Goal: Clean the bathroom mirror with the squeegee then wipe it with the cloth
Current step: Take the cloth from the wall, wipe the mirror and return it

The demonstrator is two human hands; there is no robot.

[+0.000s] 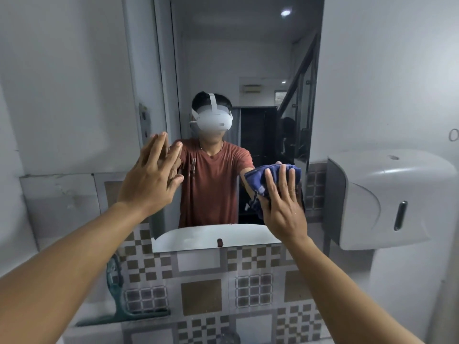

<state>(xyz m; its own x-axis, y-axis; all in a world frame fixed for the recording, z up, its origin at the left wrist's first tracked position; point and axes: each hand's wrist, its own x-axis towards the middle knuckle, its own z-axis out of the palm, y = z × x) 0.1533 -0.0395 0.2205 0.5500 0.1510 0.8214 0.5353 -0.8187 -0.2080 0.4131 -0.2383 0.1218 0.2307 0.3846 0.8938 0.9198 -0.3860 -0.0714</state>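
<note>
I've got the mirror (243, 70) filling the wall ahead, grey dispenser (382, 197) beside it on the right. Left hand (151, 180) is flat on the glass, fingers spread and empty. Right hand (283, 207) presses the blue cloth (258, 180) against the mirror's lower right, fingers splayed over it. Teal squeegee (116, 299) sits low left, leaning against the tiled wall (201, 294)
</note>
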